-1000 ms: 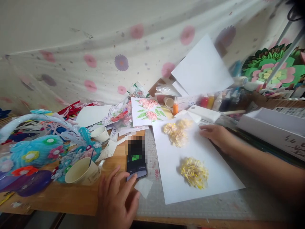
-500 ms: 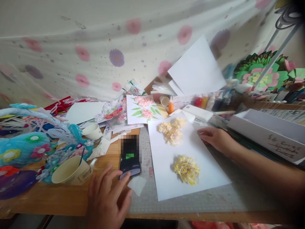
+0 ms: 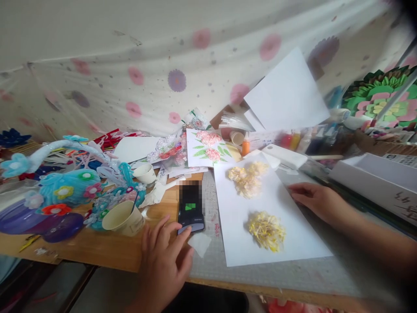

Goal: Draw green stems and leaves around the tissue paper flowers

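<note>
My left hand lies with fingers apart at the lower end of a black phone. A fingertip touches the bottom of its screen, part of which is blurred out. To the right, a white sheet of paper lies on a grey cutting mat. On the sheet sit a yellow-and-white ruffled flower and a cluster of paler ruffled flowers. My right hand rests by the sheet's right edge, fingers loosely stretched, holding nothing that shows. A small translucent scrap is beside the phone.
A paper cup with a brush and a smaller cup stand left, near blue fuzzy flower crafts. Behind are a pink-flower picture and an orange bottle. A white box is at right.
The view has swung left, so everything sits further right and more of the left side shows. Both hands keep about the same places by the phone and the paper.
</note>
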The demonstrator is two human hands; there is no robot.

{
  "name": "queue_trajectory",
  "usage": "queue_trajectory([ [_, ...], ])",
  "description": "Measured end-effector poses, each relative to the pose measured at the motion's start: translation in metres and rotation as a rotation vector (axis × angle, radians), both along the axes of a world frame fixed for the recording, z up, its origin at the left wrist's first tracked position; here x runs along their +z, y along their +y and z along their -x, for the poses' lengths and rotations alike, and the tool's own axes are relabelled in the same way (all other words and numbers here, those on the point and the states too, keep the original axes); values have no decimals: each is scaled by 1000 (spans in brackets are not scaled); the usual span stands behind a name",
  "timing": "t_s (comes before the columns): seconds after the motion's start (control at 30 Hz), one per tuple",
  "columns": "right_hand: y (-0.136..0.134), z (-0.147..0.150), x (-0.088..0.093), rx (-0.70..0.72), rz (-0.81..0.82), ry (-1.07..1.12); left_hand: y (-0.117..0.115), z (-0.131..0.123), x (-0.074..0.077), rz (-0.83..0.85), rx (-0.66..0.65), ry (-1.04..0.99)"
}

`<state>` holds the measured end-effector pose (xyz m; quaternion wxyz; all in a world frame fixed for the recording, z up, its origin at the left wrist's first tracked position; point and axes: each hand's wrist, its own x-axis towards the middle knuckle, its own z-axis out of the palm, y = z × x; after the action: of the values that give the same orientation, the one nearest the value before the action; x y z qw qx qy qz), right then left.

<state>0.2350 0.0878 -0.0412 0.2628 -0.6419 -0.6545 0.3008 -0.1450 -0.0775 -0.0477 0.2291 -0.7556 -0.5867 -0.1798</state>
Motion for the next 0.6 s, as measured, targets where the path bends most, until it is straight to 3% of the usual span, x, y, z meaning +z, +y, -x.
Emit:
queue_trajectory([
  [0.6,-5,3,1,-1,-53,-30,1,0,1,-4,0,0],
])
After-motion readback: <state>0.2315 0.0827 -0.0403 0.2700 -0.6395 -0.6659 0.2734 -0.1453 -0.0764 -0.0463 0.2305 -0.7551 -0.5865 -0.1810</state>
